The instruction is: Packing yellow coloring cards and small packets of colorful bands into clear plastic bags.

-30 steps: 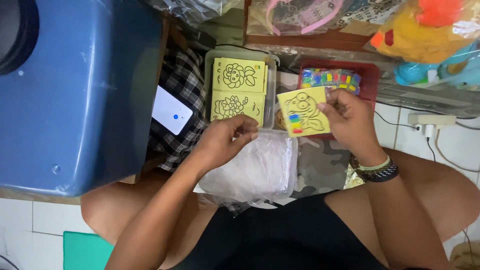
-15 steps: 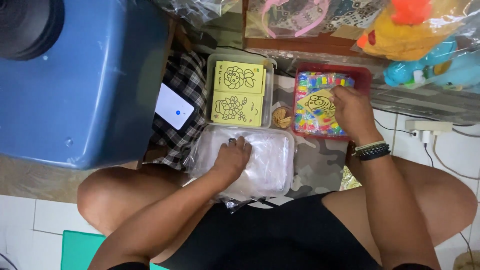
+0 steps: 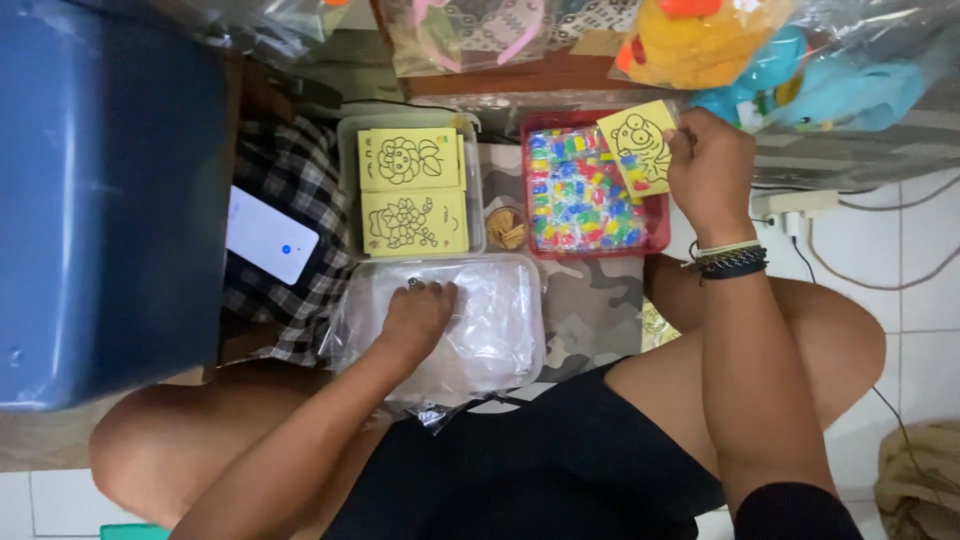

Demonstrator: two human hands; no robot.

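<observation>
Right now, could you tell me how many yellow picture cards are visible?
3: two in the clear tub, upper card above lower card; one in the right hand, held card. More may lie beneath.

card (image 3: 640,147): matt paper | tray (image 3: 655,238): glossy plastic | bags (image 3: 480,330): clear film (crinkled)

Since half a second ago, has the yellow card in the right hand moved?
Yes. The right hand has lifted the yellow card from over the middle of the red tray to the tray's far right corner.
</observation>
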